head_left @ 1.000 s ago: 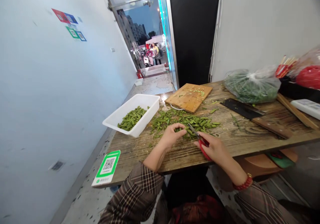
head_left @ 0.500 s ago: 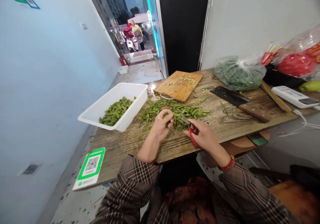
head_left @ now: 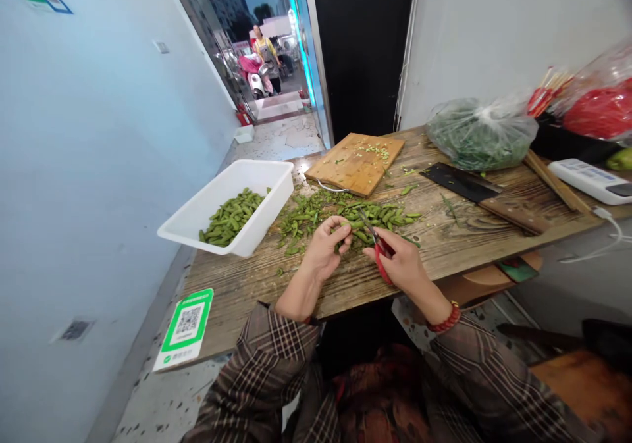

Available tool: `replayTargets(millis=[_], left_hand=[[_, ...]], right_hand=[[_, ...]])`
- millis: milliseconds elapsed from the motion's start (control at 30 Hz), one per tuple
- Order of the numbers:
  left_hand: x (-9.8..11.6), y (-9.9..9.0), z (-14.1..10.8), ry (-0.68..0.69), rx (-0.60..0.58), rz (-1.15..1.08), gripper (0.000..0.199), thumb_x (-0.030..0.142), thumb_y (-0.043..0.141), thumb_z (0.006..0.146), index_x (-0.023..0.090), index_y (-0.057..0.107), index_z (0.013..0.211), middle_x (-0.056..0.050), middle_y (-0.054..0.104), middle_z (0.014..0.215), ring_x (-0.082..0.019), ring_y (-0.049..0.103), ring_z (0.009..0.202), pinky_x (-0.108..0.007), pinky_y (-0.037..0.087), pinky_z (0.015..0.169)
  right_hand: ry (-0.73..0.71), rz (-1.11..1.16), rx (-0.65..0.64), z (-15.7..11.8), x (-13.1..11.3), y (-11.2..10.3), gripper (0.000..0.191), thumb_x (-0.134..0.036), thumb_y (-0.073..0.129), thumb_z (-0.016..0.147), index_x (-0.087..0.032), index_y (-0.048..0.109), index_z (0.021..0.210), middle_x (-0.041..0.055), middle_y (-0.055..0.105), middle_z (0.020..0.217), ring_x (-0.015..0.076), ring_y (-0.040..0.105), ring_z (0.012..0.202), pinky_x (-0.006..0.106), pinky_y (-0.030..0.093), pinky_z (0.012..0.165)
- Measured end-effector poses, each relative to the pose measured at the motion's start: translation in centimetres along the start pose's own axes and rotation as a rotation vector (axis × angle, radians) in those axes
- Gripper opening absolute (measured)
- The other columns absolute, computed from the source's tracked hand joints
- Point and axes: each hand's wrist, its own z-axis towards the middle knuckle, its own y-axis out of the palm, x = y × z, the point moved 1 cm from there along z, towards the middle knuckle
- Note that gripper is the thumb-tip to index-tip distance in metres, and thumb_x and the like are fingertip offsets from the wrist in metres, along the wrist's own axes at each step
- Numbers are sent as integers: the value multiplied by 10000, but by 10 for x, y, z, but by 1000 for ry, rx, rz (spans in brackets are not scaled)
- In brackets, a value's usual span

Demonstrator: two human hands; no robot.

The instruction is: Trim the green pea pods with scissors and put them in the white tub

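Scissors [head_left: 381, 262] in R hand [head_left: 407, 262] (QR card [head_left: 185, 326] on table [head_left: 237, 288]).

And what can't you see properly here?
Head view: the pod in the left hand, partly hidden by fingers.
Head view: the red scissors, handles partly covered by the right hand.
Head view: the green card, small print too tiny and blurry.
Head view: the yellow-green thing, cut off by the right edge.

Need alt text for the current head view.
Left hand holds a green pod; right hand holds red-handled scissors, over loose pods on a wooden table. White tub of pods at left; cutting board behind, cleaver at right.
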Motion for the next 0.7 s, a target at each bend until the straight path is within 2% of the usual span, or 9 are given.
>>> replayTargets(millis=[233,400,500,567,700], left_hand=[[3,-2,1,28,23,33,308,241,782,638,152,552,823,37,510,651,-42,449,519,-157,245,415],[3,-8,3,51,24,46,233,236,712,689,156,541,825,-12,612,835,-46,500,556,-158,252,413],[6,-12,1,37,57,35,228,240,695,679,159,537,822,-8,611,808,-42,482,524,-153,221,397],[12,-13,-1,33,90,24,256,259,707,666,156,556,846,14,569,730,-35,444,491,-150,205,390],[35,-15,-4,84,157,81,311,333,745,655,157,541,810,53,471,628,-22,361,445,-145,192,381]], right_hand=[[-42,-146,-75,-3,2,-10,424,-474,594,849,-186,642,1157,80,701,894,177,620,715,287,493,688],[-121,-250,-142,-8,5,-13,416,-453,567,876,-193,620,1197,111,712,1008,224,664,849,328,514,771],[-114,-230,-35,-10,11,-17,424,-440,550,884,-194,604,1225,117,705,1043,224,671,853,341,531,777],[-87,-207,45,-10,21,-23,437,-455,553,875,-186,614,1214,108,713,985,212,668,770,344,540,740],[11,-173,198,-9,46,-42,490,-505,590,829,-169,639,1182,106,716,961,221,664,788,352,533,756]])
